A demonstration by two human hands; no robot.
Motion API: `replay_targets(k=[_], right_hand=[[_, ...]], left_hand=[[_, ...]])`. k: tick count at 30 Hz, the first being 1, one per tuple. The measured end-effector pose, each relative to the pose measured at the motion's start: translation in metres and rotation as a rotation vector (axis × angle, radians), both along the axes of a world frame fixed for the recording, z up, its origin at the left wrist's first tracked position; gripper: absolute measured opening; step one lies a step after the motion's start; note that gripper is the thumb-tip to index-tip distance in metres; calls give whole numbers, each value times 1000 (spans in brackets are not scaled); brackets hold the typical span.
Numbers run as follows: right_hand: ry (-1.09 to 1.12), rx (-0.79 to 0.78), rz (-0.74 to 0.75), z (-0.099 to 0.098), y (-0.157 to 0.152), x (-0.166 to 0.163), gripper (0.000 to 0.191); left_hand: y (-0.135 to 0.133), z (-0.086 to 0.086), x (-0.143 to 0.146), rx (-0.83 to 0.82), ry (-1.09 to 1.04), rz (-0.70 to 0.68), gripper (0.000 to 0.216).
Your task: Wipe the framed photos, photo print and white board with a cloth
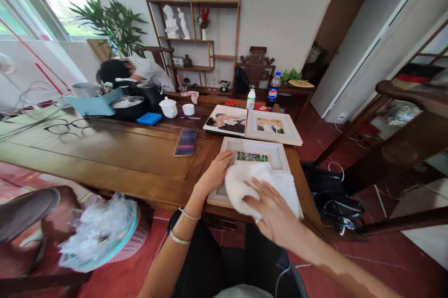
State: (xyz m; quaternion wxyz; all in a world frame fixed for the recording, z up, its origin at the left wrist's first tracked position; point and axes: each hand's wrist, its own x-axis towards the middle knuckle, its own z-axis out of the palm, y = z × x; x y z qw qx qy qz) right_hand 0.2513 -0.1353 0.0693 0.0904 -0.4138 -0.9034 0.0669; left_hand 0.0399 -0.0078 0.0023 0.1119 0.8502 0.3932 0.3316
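Observation:
A picture frame (281, 153) with a wide pale border lies flat near the table's front right corner, a small outdoor photo (254, 156) set in its middle. My left hand (220, 167) grips the frame's left edge, fingers along the rim. Bunched under my right hand (271, 207) is a white towel (245, 181), pressed on the frame's lower part and hiding much of it. Just behind lie a second pale frame (292, 130) with a photo and a large picture panel (241, 112). Left of the frames, a phone (186, 142) lies on the wood.
The wooden table (147, 167) also bears glasses (66, 126), a white lidded pot (168, 108), a blue box (149, 118), a white bottle (251, 99) and a cola bottle (273, 90). Across it a person (150, 71) leans down. A bag-filled basket (105, 237) stands lower left.

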Motion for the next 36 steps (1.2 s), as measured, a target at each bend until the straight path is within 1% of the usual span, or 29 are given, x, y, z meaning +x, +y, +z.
replay_targets(k=[3, 6, 8, 10, 11, 13, 15, 17, 19, 20, 23, 28, 30, 33, 36], right_hand=[[-51, 85, -116, -7, 45, 16, 65], [-104, 238, -234, -7, 92, 32, 62], [-114, 293, -253, -6, 113, 35, 61], [-135, 264, -224, -5, 119, 30, 59], [-148, 231, -208, -5, 116, 25, 58], [-161, 165, -182, -5, 98, 11, 54], [-150, 116, -145, -3, 69, -5, 50], [-139, 65, -52, 1, 36, -19, 45], [-124, 23, -28, 6, 11, -29, 41], [-116, 7, -27, 8, 4, -32, 40], [-78, -18, -54, 5, -2, -43, 39], [-33, 23, -84, -11, 3, -66, 38], [-42, 27, -92, -13, 2, -73, 38], [-78, 17, -107, -9, 0, -68, 36], [-108, 12, -134, -4, -4, -44, 37]], left_hand=[[0, 0, -1, 8, 11, -3, 42], [0, -1, -2, 6, 27, -1, 41], [0, -2, -3, 9, 31, -2, 40], [1, -2, -3, 20, 21, 0, 40], [1, -2, -2, 24, 16, 2, 40], [1, -2, -2, 25, 14, 6, 40], [1, -2, -1, 19, 22, 10, 40], [1, -1, -1, 9, 26, 16, 41], [0, 1, 0, -1, 23, 22, 41], [0, 1, 0, -6, 18, 22, 42], [2, -1, -2, -2, -3, 0, 43], [7, -9, -6, 6, -23, -41, 43], [7, -10, -6, 8, -28, -33, 42], [4, -6, -5, 3, -7, -8, 42], [2, -4, -2, -4, 7, 11, 44]])
